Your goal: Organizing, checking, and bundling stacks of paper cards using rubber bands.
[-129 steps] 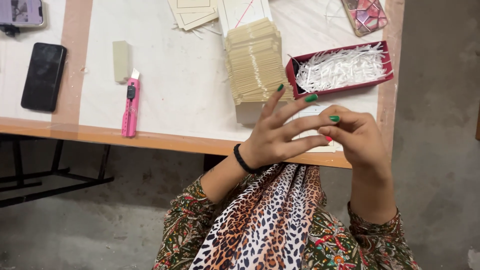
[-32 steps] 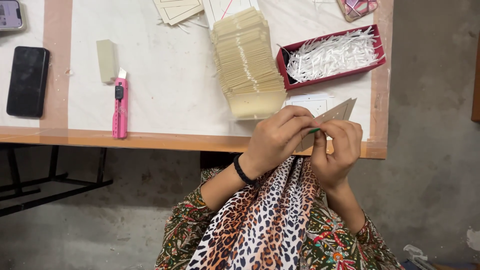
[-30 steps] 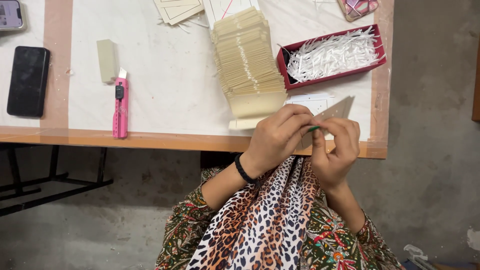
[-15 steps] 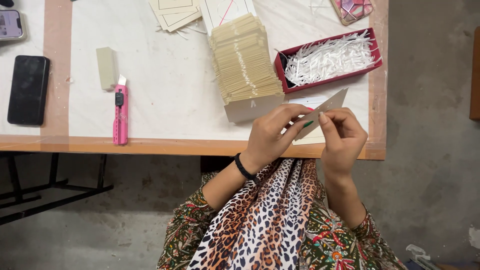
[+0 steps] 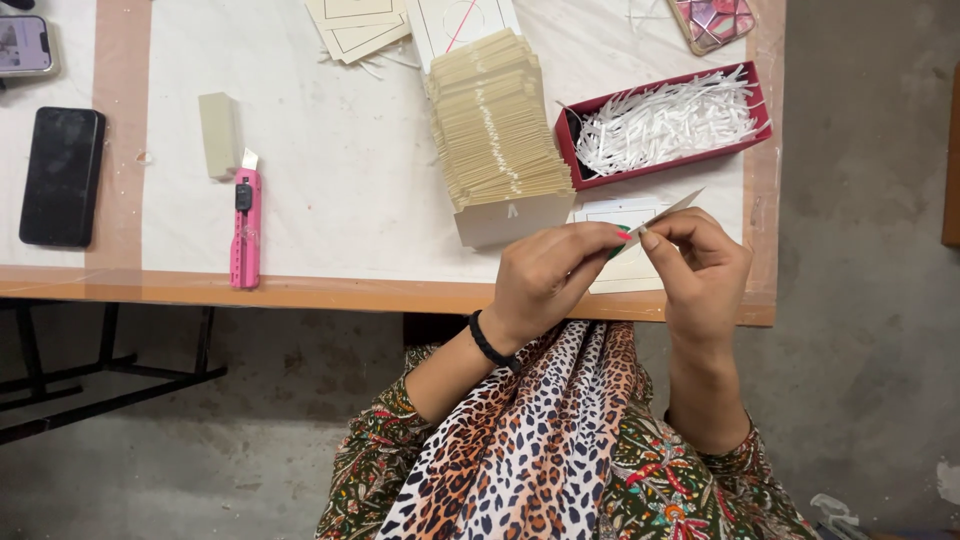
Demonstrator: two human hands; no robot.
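Thin cream cardboard tag (image 5: 662, 215) pinched at lower end between left hand (image 5: 548, 282) and right hand (image 5: 700, 270), above white surface (image 5: 340, 180) edge. Probably light, bendable; best held by edges.

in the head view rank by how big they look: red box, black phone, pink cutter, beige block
1. red box, clearly the largest.
2. black phone.
3. pink cutter, about as long as the phone but much narrower.
4. beige block, smallest.
All lie on the table, so nearness hardly skews this.
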